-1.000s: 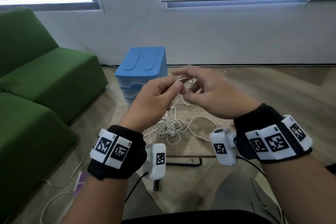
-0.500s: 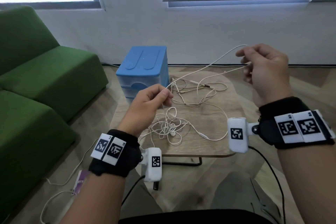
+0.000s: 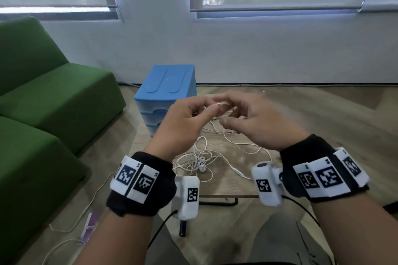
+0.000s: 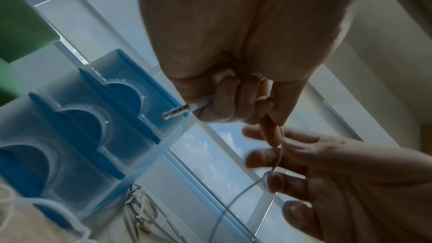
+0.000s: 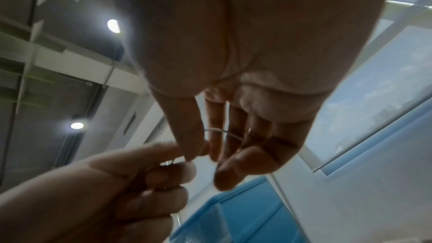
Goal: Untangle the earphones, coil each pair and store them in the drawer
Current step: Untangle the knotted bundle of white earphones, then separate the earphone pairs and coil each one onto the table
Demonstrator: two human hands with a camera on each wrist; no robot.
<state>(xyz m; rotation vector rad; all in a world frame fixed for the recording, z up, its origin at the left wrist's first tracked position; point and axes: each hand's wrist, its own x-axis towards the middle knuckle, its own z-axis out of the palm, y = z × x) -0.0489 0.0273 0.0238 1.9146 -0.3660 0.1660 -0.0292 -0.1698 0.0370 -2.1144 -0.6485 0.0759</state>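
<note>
My left hand [image 3: 204,111] is raised above the small wooden table [image 3: 226,188]. It grips the metal plug [image 4: 174,115] of a white earphone cable [image 4: 278,152] in its curled fingers and pinches the cable between thumb and forefinger. My right hand [image 3: 230,115] is blurred and right against it. Its fingers [image 4: 264,158] are spread and nearly straight, and the cable [image 5: 216,130] runs across them. Below lies a tangled pile of white earphones [image 3: 200,161]. The blue drawer unit [image 3: 168,90] stands at the table's far left with its drawers closed.
A green sofa [image 3: 53,103] fills the left side. On the floor beside it lie a white cord and a purple item [image 3: 88,226]. An inline remote [image 3: 238,172] lies near the table's front edge. A white wall with windows stands behind.
Half a second ago my right hand had drawn the cable out, up and to the right. It has come back to my left hand, which has risen a little.
</note>
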